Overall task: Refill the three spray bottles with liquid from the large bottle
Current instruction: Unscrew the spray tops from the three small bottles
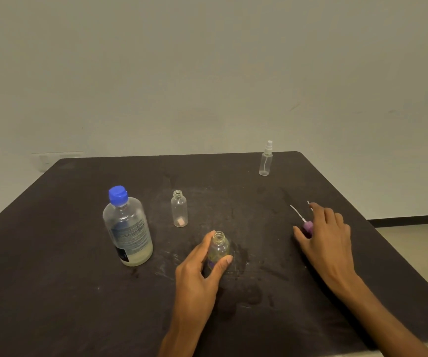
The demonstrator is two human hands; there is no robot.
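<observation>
Here, left hand (197, 274) curled around uncapped small bottle (218, 249) standing on dark table (53, 279); right hand (323, 235) apart, fingers loosely spread over purple spray head (307, 226); large bottle (128, 228) upright at left.

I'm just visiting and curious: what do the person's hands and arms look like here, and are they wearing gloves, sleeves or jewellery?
Both hands are bare: the left hand and the right hand show no gloves. No rings, watch or bracelet are visible. The forearms are uncovered as far as the bottom edge of the picture, so no sleeve shows. Nothing is marked on or attached to them.
</observation>
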